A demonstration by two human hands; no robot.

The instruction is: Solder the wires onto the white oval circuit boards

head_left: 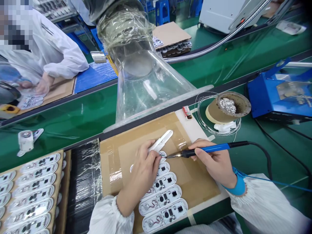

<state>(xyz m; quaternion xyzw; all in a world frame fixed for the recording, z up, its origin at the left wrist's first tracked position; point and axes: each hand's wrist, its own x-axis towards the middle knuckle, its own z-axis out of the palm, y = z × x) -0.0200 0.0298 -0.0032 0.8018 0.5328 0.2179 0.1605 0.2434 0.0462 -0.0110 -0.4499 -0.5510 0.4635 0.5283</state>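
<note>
My right hand [214, 159] grips a soldering iron [207, 149] with a blue and black handle, pen-like. The iron's tip reaches the thin wires at the end of an oval white casing [163, 154]. My left hand [143, 165] is closed beside that spot, its fingers on a long white plastic casing part [162, 140] that lies at a slant. What else the left fingers pinch is hidden. Several white oval casings with circuit boards [161, 198] lie in a column below, partly covered by my left hand and forearm.
A brown cardboard sheet [204, 185] lies under the work. Behind it stands a clear fume hood [156, 87]. At right are a solder wire coil [201, 113], a tip-cleaning pot [216, 110] and a blue machine [280, 94]. Stacked casings [34, 185] stand left. A co-worker [58, 48] sits opposite.
</note>
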